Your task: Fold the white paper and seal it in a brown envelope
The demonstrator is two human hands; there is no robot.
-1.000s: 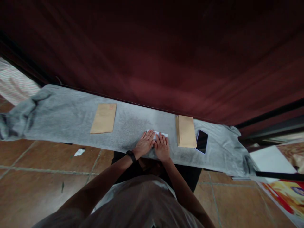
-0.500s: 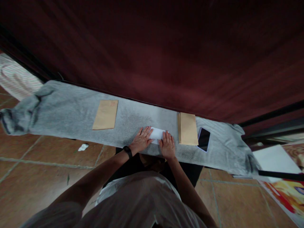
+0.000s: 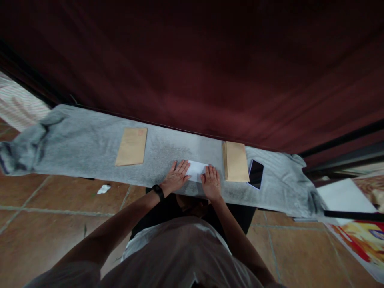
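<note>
A small white folded paper [image 3: 196,169] lies on the grey cloth in front of me. My left hand [image 3: 177,176], with a dark band on its wrist, rests flat on the paper's left end, fingers stretched out. On the right end lies my right hand [image 3: 211,182], also flat with its fingers extended. A stack of brown envelopes [image 3: 237,162] is just to the right of my right hand. Farther off to the left is a single brown envelope [image 3: 131,147] with a faint reddish mark at its top corner.
The grey cloth [image 3: 90,148] covers a long narrow surface against a dark red hanging fabric [image 3: 192,80]. A phone [image 3: 256,174] lies beside the envelope stack. White scrap [image 3: 103,189] is on the tiled floor. At the right are a white sheet [image 3: 345,198] and a colourful printed sheet [image 3: 364,240].
My left hand has slid slightly left along the paper, so more white shows between the hands. My right hand stays nearly in place. The view has shifted a little.
</note>
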